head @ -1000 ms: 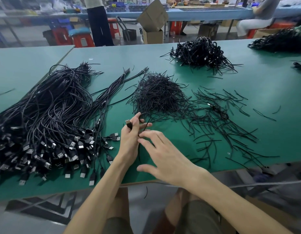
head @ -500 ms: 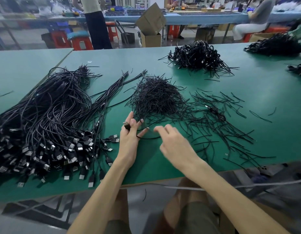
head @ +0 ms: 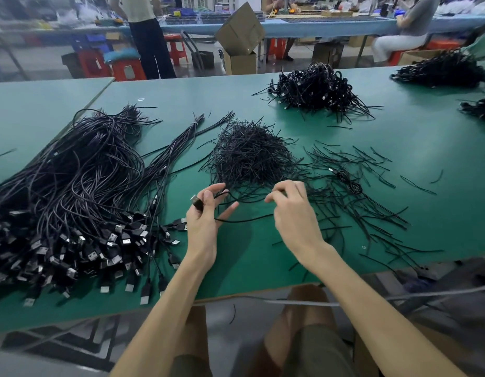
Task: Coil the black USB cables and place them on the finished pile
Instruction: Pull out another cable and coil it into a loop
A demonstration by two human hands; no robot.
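Left hand (head: 201, 221) pinching plug (head: 197, 201) of USB cable (head: 244, 220) mid-frame, plug pointing upper left. Cable running sideways to right hand (head: 293, 213), fingers curling round it. Twist-tie heap (head: 249, 156) lying just behind, uncoiled cables (head: 72, 186) at left.

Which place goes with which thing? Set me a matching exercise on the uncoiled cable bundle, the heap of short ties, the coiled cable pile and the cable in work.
Things
1. uncoiled cable bundle
2. heap of short ties
3. coiled cable pile
4. cable in work

Places
A. held between the left hand and the right hand
B. far side of the table, right of centre
C. left part of the table, plugs toward the near edge
D. mid-table, just beyond the hands

Pairs: 1-C, 2-D, 3-B, 4-A
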